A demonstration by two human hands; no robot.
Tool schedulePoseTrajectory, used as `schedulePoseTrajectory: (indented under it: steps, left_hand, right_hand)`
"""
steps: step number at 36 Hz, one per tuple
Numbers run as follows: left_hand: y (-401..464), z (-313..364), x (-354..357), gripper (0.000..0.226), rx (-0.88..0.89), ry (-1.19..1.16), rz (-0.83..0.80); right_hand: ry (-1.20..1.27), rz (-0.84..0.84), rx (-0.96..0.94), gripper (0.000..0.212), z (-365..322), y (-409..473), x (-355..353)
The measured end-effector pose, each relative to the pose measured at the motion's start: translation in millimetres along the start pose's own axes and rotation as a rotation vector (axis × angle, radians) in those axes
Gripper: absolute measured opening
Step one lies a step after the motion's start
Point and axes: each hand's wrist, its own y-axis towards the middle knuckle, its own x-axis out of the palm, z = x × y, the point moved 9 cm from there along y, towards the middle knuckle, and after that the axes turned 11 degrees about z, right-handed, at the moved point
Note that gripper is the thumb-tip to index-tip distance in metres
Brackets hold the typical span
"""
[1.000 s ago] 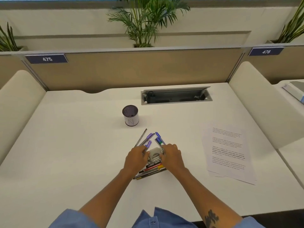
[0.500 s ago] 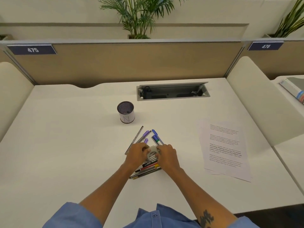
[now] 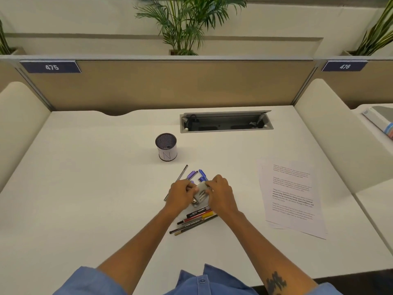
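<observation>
A pile of pens and markers [image 3: 196, 218] lies on the white desk [image 3: 85, 188] in front of me, with purple and blue caps showing beyond my hands. On top of the pile sits a small silver metal object [image 3: 201, 195], perhaps a hole punch. My left hand [image 3: 180, 195] grips its left side with curled fingers. My right hand [image 3: 221, 193] grips its right side, fingers curled over the top. A dark mesh pen cup [image 3: 167, 146] with a white label stands upright farther back.
Printed paper sheets [image 3: 291, 199] lie to the right. An open cable tray [image 3: 226, 122] is set into the desk's back. A beige partition [image 3: 170, 84] closes the rear, with padded side dividers left and right. Books [image 3: 380, 122] lie on the neighbouring desk.
Both hands have drawn closer together around the silver object, which now looks tilted up on the pens. The camera view shifted slightly.
</observation>
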Motion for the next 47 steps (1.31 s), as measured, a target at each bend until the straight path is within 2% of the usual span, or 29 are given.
schedulePoseTrajectory:
  steps: [9,16,19,26,32,42,44,47]
  left_hand:
    - [-21,29,39,0.01,-0.206,-0.313,-0.068]
    - [-45,49,99,0.01,-0.353,-0.463,-0.153]
    - [-55,56,119,0.006,-0.384,-0.481,-0.187]
    - [-70,56,149,0.015,-0.452,-0.463,-0.225]
    - [-76,53,156,0.008,-0.488,-0.42,-0.215]
    - [-81,56,151,0.004,-0.472,-0.417,-0.169]
    - [-77,56,139,0.005,-0.383,-0.291,-0.094]
    - [-71,60,109,0.026,-0.125,-0.056,0.027]
  right_hand:
    - [0.12,0.01,0.052,0.028,39,7,-31]
    - [0.102,-0.042,0.076,0.037,91,2,-40]
    - [0.077,-0.075,0.086,0.04,111,-2,-42]
    - [0.079,-0.116,0.079,0.042,140,-15,-34]
    - [0.115,-0.12,0.077,0.048,149,-21,-30]
    - [0.142,-0.135,0.099,0.047,154,-25,-29]
    - [0.087,-0.047,0.093,0.051,150,-24,-37]
    - [0.079,0.068,0.119,0.05,133,-20,-48]
